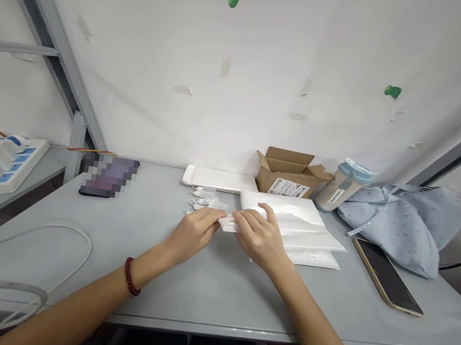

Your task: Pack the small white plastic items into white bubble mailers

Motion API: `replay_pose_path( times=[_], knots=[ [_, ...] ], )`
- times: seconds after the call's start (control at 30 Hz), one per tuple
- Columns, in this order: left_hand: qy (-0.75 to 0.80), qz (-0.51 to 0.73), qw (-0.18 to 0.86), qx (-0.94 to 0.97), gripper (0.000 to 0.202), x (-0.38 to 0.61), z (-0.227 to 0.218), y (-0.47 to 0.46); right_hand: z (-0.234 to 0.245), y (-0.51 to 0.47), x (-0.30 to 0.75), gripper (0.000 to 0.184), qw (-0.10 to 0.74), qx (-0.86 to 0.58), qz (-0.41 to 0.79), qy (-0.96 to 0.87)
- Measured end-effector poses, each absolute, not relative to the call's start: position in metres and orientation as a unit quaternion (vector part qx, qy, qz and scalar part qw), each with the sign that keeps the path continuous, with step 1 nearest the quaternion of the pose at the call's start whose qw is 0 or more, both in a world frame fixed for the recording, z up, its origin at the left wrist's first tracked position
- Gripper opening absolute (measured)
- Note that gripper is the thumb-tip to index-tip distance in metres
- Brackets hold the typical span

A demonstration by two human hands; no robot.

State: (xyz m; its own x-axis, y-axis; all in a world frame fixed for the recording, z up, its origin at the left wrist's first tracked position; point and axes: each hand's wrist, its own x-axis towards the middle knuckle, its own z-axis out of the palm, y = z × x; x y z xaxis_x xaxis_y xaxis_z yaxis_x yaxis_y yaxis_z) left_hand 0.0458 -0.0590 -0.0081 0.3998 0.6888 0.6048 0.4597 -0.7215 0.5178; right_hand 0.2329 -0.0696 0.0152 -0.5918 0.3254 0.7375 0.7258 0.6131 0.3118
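Note:
Above the grey table [123,272], my left hand [196,230] pinches the left end of a white bubble mailer [228,224]. Bent over the same mailer is my right hand [259,234], its thumb and fingertips closed on the edge near the left fingertips. The index finger is raised slightly. Under and behind the right hand lie more white bubble mailers [313,257], overlapping, partly hidden by that hand. Small clear-and-white pieces [204,193], too small to name, lie just beyond my left hand.
Along the wall stand a white tray-like box [220,179], an open cardboard box [289,180] and a tumbler [341,186]. To the right are a blue cloth bag [399,226] and a phone [388,277]. A blurred phone-like device [109,176], power strip [7,172] and white cable [84,242] are left.

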Motion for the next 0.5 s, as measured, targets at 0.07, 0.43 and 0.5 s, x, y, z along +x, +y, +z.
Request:
replay_pose_path(
  times=[0.07,0.43,0.5],
  knots=[
    [0.364,0.431,0.149,0.812,0.022,0.049,-0.007,-0.062,0.018,-0.07,0.234,0.012,0.343,-0.328,-0.319,-0.82],
    [0.428,0.441,0.488,0.62,0.025,0.086,0.028,-0.045,0.024,-0.059,0.255,0.025,0.392,-0.448,-0.318,-0.738],
    [0.431,0.448,0.522,0.584,0.024,0.099,0.032,-0.033,0.024,-0.055,0.261,0.021,0.389,-0.459,-0.327,-0.729]
  ],
)
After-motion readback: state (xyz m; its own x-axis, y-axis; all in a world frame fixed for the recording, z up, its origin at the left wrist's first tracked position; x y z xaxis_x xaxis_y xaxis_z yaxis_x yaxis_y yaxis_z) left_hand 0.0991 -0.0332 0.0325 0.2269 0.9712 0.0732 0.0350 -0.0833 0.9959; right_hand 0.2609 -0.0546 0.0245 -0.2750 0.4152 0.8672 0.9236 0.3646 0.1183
